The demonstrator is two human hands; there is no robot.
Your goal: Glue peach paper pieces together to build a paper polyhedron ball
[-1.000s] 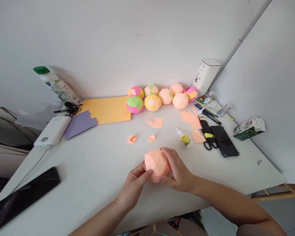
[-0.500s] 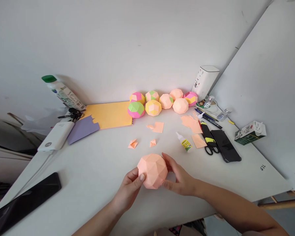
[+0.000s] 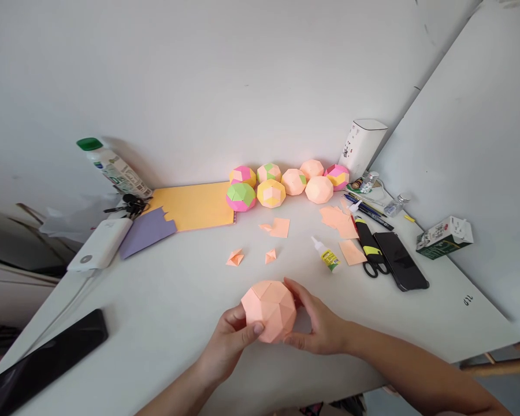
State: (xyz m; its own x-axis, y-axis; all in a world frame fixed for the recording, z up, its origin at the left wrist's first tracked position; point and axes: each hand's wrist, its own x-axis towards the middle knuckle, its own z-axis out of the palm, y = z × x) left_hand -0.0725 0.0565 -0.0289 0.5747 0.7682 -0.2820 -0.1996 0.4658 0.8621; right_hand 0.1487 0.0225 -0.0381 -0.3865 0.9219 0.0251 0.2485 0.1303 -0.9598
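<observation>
Around the peach paper ball (image 3: 269,315), over the near part of the surface (image 3: 173,312), both hands are curved. The left hand (image 3: 229,345) holds the ball's left side, its thumb laid on a lower facet and its fingers passing behind; the right hand (image 3: 324,325) cups the right side more loosely, meeting it at the fingertips and thumb, with a gap between ball and palm. The ball's underside is hidden, so I cannot tell whether it rests on anything.

The likeliest trouble is denting: the shell looks like thin folded paper, and the left thumb bearing hard on a single facet could cave it in or open a seam. If the left hand slackened, the right hand's light contact might not stop the ball from rolling or dropping. Whether any seam is loose on the ball's far side does not show.

Beyond the ball and to its right lies the glue bottle (image 3: 328,256); a wide sweep of the right forearm could catch it, and if the nozzle is uncapped, glue might smear. Directly beyond the ball sits a small folded piece (image 3: 271,256), with a larger folded piece (image 3: 234,257) farther left. Both look light enough for a forward-reaching sleeve or finger to flatten or scatter.
</observation>
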